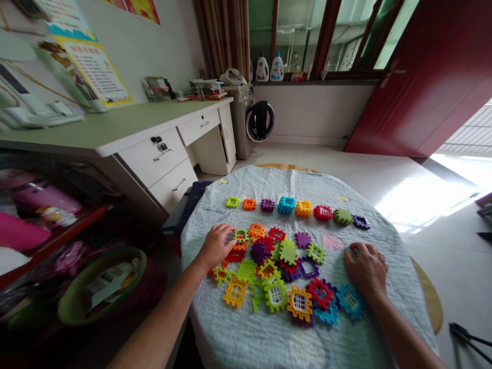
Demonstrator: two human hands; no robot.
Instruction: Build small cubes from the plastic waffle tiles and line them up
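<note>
My left hand (218,247) reaches in at the left side of a loose pile of plastic interlocking blocks. Its thumb and fingers close on the left edge of a lime-green window block (241,236), which lies over orange pieces. My right hand (367,269) rests on the cloth right of the pile, fingers loosely bent and apart, holding nothing. Nearest to it is a blue window block (350,301). The pile also has a yellow window block (234,291), a red block (320,293) and a purple block (303,240). Many pieces overlap, partly hidden.
Behind the pile, a row of blocks sorted by colour runs across the cloth-covered round table (265,338), including a blue stack (286,205) and a yellow stack (303,208). A desk (154,115) stands left, a washing machine (242,120) beyond, and a red door (418,77) right.
</note>
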